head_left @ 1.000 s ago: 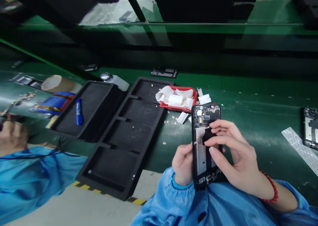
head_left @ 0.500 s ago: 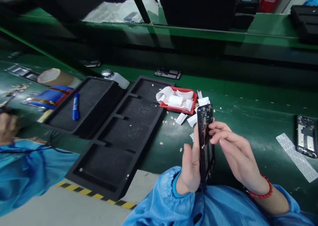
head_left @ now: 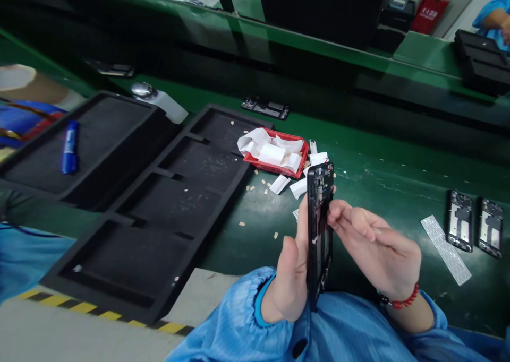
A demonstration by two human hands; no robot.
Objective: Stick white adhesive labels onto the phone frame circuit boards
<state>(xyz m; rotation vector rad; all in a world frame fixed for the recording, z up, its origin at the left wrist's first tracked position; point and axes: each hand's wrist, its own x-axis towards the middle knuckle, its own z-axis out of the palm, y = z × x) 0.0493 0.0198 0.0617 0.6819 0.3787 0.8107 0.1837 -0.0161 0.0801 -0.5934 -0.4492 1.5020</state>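
My left hand grips an opened phone from behind and below, holding it upright and edge-on to me. The phone has a black frame, with circuit parts at its top and grey metal areas lower down. To its right is my right hand, wearing a red bead bracelet. Its fingers are bunched together with the tips against or very near the phone's inner face. Anything between those fingertips is too small or hidden to make out.
A red tray of white paper pieces sits beyond the phone, with scraps around it. Left are a long black compartment tray, a blue marker and a pump bottle. Right lie a label strip and two opened phones.
My view has swung to the right, bringing another opened phone at the far right into full sight. My right fingers have drawn closer together at the phone. My left hand keeps its hold.
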